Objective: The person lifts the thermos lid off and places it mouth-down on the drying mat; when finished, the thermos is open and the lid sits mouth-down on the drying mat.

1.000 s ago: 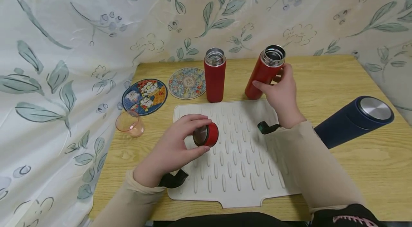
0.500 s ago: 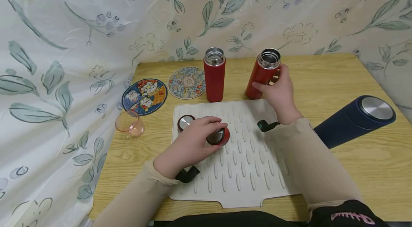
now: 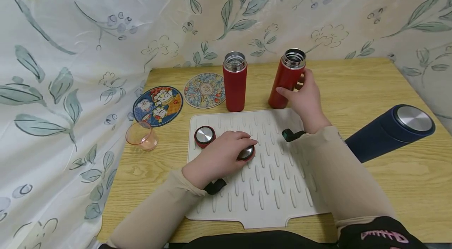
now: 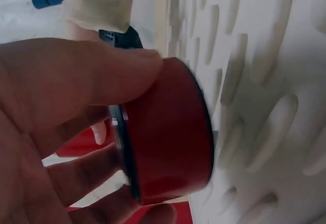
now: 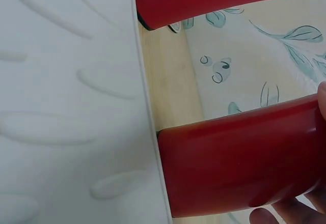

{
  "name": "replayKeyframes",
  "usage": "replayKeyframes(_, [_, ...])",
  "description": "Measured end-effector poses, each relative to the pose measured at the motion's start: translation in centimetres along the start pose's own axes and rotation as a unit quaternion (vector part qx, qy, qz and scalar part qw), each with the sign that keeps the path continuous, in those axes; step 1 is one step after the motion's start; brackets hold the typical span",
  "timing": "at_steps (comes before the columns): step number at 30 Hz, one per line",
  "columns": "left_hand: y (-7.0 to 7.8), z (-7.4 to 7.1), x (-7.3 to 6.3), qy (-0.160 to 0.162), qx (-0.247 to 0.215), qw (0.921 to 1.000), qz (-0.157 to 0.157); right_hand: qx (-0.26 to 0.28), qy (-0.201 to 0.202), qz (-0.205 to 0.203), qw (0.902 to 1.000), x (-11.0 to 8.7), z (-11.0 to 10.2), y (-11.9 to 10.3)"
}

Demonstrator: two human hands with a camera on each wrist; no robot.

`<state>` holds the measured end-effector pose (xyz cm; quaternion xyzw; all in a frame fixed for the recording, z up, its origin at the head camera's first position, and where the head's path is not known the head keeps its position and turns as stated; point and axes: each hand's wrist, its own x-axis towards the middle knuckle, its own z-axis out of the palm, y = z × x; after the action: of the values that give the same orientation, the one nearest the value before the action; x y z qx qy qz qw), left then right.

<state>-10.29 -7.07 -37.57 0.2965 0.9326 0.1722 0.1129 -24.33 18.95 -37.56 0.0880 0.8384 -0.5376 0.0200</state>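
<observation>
My left hand [image 3: 223,155] pinches a red bottle cap [image 4: 168,132] with a steel top, low over the white ridged mat [image 3: 268,186]; in the left wrist view the cap's underside is at or nearly on the mat. A second red cap [image 3: 205,135] sits on the mat's upper left. At the back right, my right hand [image 3: 306,100] grips a lidless red thermos bottle [image 3: 283,80] around its body; it leans slightly. Another lidless red thermos bottle [image 3: 235,88] stands upright behind the mat, its steel mouth showing.
A navy flask [image 3: 385,135] with a steel lid stands beside my right forearm. To the left are a pink glass [image 3: 150,141], a blue cartoon coaster [image 3: 158,106] and a patterned round coaster [image 3: 203,91]. A floral curtain [image 3: 106,17] borders the table's back and left.
My left hand has moved right and down with its cap, bringing the other cap on the mat into view. The right hand keeps its hold, the bottle shifting slightly left and more upright.
</observation>
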Motion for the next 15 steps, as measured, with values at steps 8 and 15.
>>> replayKeyframes(8, [-0.1, 0.6, 0.6, -0.024, 0.049, 0.9985, -0.002, -0.004, -0.004, 0.009, 0.9999, -0.4, 0.1, 0.4])
replayKeyframes(15, [-0.2, 1.1, 0.8, -0.037, 0.063, 0.9974, 0.001, -0.031, 0.008, 0.001, 0.9995, -2.8, -0.5, 0.6])
